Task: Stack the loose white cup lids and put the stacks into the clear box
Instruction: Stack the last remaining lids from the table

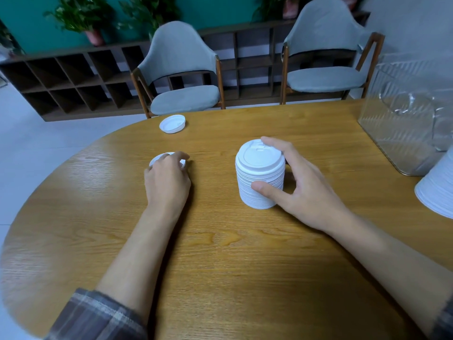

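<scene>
A tall stack of white cup lids point(259, 177) stands upright in the middle of the wooden table point(220, 253). My right hand point(299, 185) grips it, thumb on the near side and fingers round the back and top. My left hand point(168, 179) covers a single white lid point(157, 159) lying on the table to the left, fingers curled over its rim. Another loose lid point(172, 123) lies near the far edge. The clear ribbed box point(404, 133) stands at the right. A second stack of lids point(438, 190) sits at the right edge, partly cut off.
Two grey padded chairs point(181, 77) point(326, 60) stand beyond the table's far edge, with a dark wooden shelf unit point(73, 79) and potted plants behind them. Something clear lies inside the box, too faint to tell.
</scene>
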The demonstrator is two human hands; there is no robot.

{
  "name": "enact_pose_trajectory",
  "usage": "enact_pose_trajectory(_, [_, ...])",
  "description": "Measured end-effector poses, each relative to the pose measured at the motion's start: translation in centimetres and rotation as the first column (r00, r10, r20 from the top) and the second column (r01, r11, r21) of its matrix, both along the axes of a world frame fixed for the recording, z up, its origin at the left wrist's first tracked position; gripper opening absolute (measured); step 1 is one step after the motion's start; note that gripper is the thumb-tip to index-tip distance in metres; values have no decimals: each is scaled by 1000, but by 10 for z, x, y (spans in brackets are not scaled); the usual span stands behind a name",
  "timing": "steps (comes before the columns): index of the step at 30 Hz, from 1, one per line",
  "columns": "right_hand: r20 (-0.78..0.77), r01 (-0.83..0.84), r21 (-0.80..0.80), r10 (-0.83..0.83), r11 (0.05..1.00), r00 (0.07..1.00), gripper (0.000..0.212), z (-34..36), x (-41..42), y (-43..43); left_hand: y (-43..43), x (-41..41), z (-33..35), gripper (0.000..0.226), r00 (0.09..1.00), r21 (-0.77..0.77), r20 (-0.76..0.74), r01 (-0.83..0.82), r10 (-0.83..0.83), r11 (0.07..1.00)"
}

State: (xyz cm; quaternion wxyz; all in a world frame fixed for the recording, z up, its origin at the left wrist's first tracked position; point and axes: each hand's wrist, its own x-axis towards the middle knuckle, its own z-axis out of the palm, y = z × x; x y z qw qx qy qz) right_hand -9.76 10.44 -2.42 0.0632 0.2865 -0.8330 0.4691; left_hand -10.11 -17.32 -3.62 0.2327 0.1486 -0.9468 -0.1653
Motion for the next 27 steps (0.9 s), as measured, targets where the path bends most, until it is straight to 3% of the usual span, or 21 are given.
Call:
enact_pose_trajectory(7, [-4,7,-3,-7,1000,1000,73,1,0,0,9,4,6,30,978,63,-130,175,-166,983])
enact_pose_trajectory(15, [-12,37,-25,-37,999,999,73,0,3,-2,31,11,19,44,891,202,-333,387,-308,900])
enact_pose_trajectory(20, [-46,77,-63,-80,995,996,68,0,5,-5,46,16,31,49,860,346,-456,407,-228,845])
enact_pose_trajectory(24, [-38,87,-75,-90,993,995,66,0,4,-6,46,20,38,40,857,623,-491,470,-155,625])
enact_pose_trajectory(27, [-39,94,-73,-97,993,995,70,-1,3,-6,45,20,43,34,873,799,-475,481,-112,362])
